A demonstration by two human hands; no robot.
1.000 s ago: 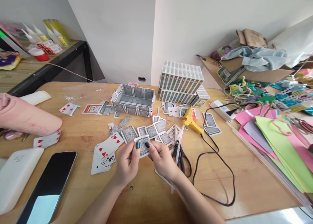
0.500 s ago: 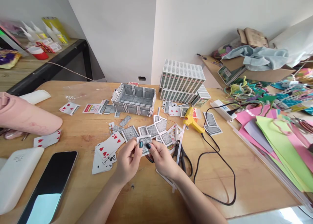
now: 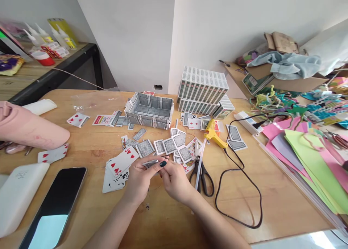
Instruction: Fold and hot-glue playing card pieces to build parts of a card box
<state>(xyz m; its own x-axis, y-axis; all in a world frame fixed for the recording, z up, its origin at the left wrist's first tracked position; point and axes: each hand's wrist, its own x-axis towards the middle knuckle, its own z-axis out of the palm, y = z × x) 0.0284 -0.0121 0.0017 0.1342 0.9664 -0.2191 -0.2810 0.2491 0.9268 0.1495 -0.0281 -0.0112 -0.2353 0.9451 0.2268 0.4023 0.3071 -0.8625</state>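
Between my two hands is a playing card (image 3: 151,164) with a grey patterned back, mostly covered by the fingers. My left hand (image 3: 140,174) is closed on it, thumb stretched across toward the other hand. My right hand (image 3: 175,176) is pinched at the card's right end, its fingertips partly hidden. Loose cards (image 3: 170,144) lie face down just beyond the hands. By my left hand is a fan of face-up cards (image 3: 119,165), a four of hearts on top. Behind them stands an open box made of cards (image 3: 149,122). Black-handled scissors (image 3: 208,183) lie right of my right hand.
A yellow glue gun (image 3: 214,135) with a black cord rests at the right, near stacked card packs (image 3: 202,86). Coloured paper (image 3: 307,162) covers the right side. At the left are a phone (image 3: 58,202), a white case (image 3: 23,194) and a pink roll (image 3: 32,127).
The card, facing me flat before, is now tilted and mostly hidden by my fingers. My left thumb has reached across to the right, and my right hand has turned inward.
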